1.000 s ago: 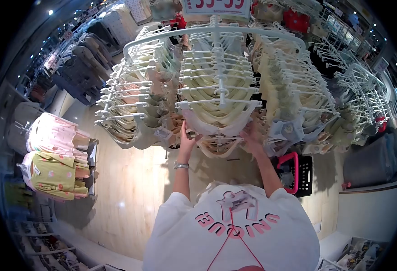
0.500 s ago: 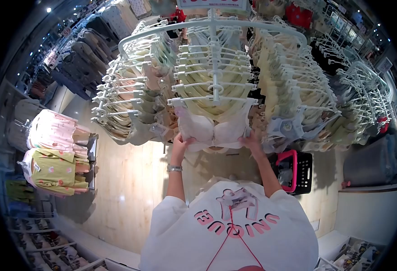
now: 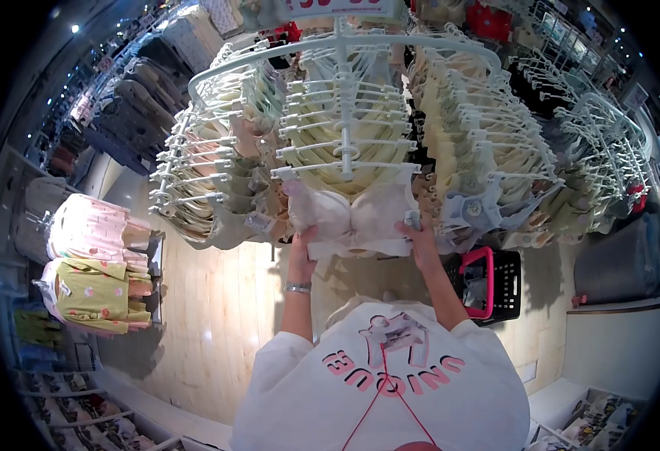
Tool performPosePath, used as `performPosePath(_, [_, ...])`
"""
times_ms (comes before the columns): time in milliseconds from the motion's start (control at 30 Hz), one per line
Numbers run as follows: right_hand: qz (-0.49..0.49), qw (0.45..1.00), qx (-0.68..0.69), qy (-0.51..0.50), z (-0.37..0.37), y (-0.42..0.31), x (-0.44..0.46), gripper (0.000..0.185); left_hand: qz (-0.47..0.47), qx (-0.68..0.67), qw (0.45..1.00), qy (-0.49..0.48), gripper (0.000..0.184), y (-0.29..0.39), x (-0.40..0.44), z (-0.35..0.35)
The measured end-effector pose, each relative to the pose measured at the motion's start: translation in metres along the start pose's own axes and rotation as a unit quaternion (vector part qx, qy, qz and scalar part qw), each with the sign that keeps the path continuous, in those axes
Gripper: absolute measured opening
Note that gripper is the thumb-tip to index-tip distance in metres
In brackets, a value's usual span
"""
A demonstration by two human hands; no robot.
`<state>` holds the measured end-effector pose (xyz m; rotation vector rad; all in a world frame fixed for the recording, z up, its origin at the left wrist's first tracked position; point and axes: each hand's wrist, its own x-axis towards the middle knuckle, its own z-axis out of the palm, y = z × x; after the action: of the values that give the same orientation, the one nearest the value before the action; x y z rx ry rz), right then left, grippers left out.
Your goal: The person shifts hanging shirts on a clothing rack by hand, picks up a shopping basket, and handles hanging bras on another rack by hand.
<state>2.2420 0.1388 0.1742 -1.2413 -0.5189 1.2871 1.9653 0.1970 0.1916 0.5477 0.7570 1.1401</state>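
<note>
A pale pinkish-white bra [image 3: 352, 214] hangs from a white hanger [image 3: 345, 171] at the front of the rack's middle arm. My left hand [image 3: 302, 246] grips its lower left edge, thumb in front of the cup and fingers mostly hidden behind. At the lower right side, my right hand [image 3: 421, 242] is closed on the fabric in the same way, beside a small greyish tag [image 3: 412, 220]. Behind this bra, yellow-green bras [image 3: 345, 154] hang close together on the same arm.
The rack's curved white rail [image 3: 270, 49] carries dense rows of bras left and right. A black basket with a pink handle [image 3: 478, 284] stands on the floor at right. Pink tops [image 3: 88, 225] and a green floral top [image 3: 93, 289] hang at left; drawers with goods lie below.
The bra's lower band has come slightly down and toward me, with both hands on it. The view has shifted a little, so the rack appears slightly further left.
</note>
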Motion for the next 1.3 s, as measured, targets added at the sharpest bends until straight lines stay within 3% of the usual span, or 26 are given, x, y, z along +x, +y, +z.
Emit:
performPosePath(467, [-0.012, 1.000, -0.029, 0.002, 0.005, 0.001, -0.005, 0.031, -0.027, -0.103, 0.994, -0.013, 0.047, -0.016, 0.003, -0.019])
performPosePath(767, [-0.007, 0.999, -0.039, -0.001, 0.008, -0.002, -0.009, 0.026, 0.010, -0.028, 0.999, -0.043, 0.053, -0.018, 0.000, -0.032])
performPosePath(1300, [-0.007, 0.999, -0.028, -0.016, 0.009, -0.001, -0.010, 0.032, 0.039, 0.035, 0.995, -0.082, 0.066, -0.013, 0.005, -0.025])
